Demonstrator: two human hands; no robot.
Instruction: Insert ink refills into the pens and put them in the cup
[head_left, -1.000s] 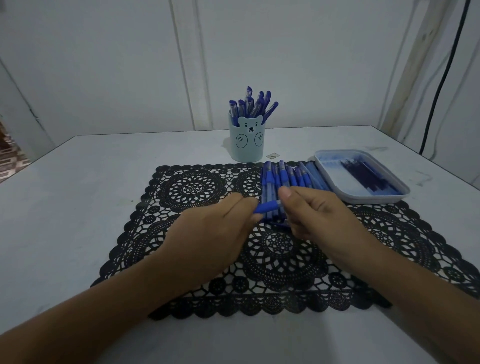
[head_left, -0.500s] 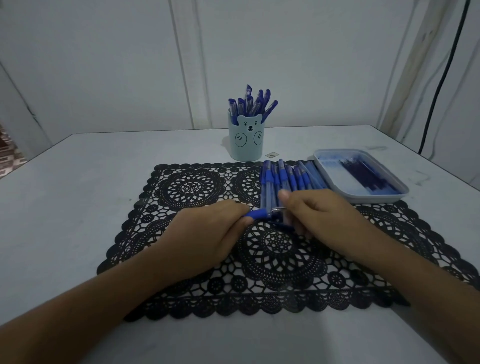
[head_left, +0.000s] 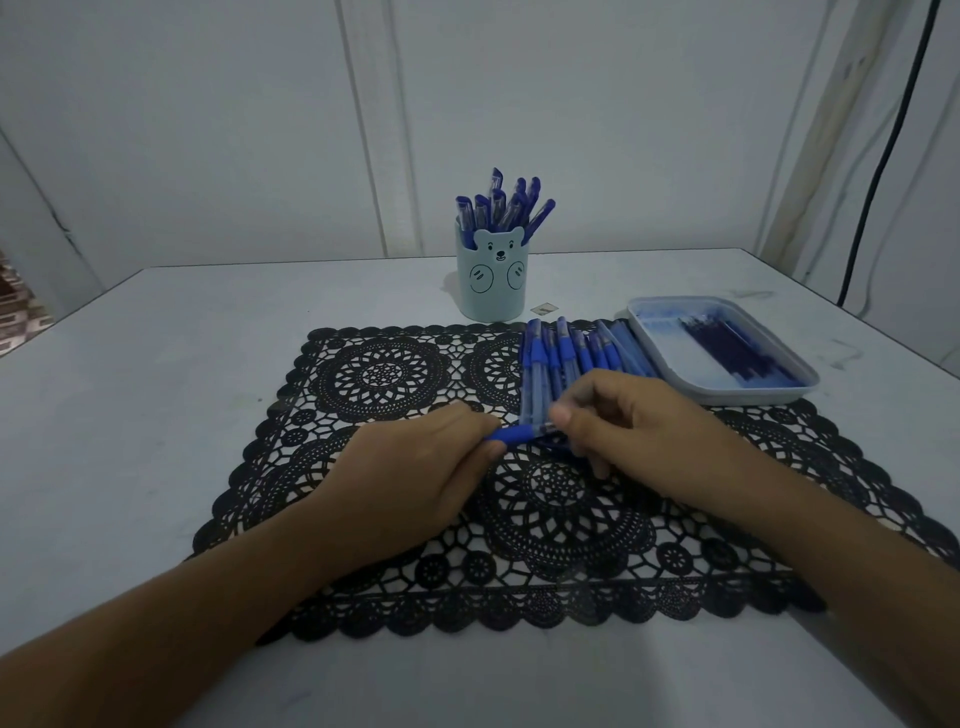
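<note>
Where lace (head_left: 389, 374) spreads, left hand (head_left: 415, 483) pinches pen (head_left: 514, 433)

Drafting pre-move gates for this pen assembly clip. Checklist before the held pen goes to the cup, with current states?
1. Grip on pen: ok; left hand pinches the blue end, right hand holds the barrel.
2. Refill fully seated: cannot tell; the hands cover most of the barrel.
3. State of cup: ok, upright behind the mat.
4. Room in cup: cannot tell; many pens stand in it.
5. Path to cup: probably ok; only the flat row of pens lies between.
6. Stock: ok, refills lie in the tray.
</note>
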